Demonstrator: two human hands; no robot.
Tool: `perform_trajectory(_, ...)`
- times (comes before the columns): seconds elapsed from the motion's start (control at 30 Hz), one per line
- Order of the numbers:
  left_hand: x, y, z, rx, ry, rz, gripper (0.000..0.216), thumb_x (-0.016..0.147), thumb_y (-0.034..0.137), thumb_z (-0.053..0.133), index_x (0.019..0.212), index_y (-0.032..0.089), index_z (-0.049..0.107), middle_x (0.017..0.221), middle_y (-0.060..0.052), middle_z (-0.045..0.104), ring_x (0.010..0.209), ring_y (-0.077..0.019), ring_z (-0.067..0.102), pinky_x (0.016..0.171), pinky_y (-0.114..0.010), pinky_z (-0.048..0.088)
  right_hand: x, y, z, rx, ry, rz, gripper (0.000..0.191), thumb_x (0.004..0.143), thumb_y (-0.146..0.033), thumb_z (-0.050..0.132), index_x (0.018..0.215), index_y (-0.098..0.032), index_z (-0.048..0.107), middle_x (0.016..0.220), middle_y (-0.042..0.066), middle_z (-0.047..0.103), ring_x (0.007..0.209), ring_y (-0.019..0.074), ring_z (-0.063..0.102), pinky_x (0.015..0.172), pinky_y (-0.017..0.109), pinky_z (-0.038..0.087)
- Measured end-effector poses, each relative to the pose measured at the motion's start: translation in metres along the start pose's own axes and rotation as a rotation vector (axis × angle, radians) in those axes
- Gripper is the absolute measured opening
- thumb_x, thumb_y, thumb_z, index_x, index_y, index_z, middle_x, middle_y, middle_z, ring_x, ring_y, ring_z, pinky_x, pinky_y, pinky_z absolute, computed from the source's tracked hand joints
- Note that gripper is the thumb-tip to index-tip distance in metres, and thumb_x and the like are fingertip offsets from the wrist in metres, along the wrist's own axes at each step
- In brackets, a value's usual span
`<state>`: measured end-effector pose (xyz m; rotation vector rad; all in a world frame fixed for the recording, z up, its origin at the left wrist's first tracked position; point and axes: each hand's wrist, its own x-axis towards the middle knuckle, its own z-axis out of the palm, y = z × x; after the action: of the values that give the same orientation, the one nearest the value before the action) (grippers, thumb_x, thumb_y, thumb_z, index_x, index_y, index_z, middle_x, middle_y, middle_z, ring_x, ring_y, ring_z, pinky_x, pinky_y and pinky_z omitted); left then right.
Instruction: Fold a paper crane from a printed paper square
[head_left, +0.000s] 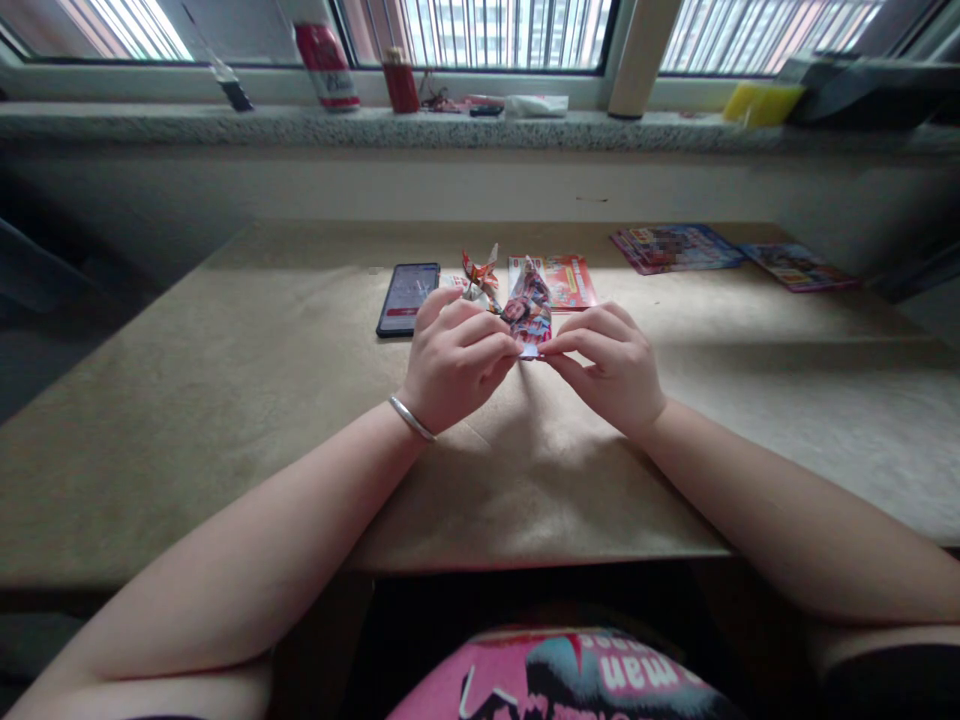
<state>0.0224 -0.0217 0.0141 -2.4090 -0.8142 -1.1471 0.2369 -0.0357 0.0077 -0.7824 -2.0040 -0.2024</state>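
Note:
Between my two hands is a small folded piece of printed paper (529, 312), narrow at its far end, with a pale strip along its near edge. My left hand (461, 350), a silver bangle (412, 418) at its wrist, pinches the left corner of that edge. At the right corner my right hand (606, 362) pinches it between thumb and fingers. Just beyond the left hand stands a folded orange-and-white paper figure (481, 268), its lower part hidden by that hand. Behind the folded paper lies a red printed sheet or booklet (571, 281).
A phone (406, 298) lies left of my hands. Printed leaflets (679, 247) are stacked at the table's back right, with another leaflet (799, 267) beside them. The windowsill (465, 130) holds a red can (328, 65), a red lighter-like item (400, 82) and a yellow object (763, 103).

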Motion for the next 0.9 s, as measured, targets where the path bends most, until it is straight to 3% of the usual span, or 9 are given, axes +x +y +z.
perform_trajectory(0.9,0.0005,-0.0019,0.0007,0.004,0.029,0.024,0.013,0.087,0.028,0.061,0.075,0.026,0.065,0.078,0.005,0.068,0.079,-0.0143,0.056,0.100,-0.040,0.038,-0.0001,0.0050,0.0016,-0.098,0.022,0.029,0.005,0.085,-0.027,0.067,0.083,-0.025,0.071,0.084,0.002,0.069,0.081,0.0177,0.061,0.076,0.034,0.051)
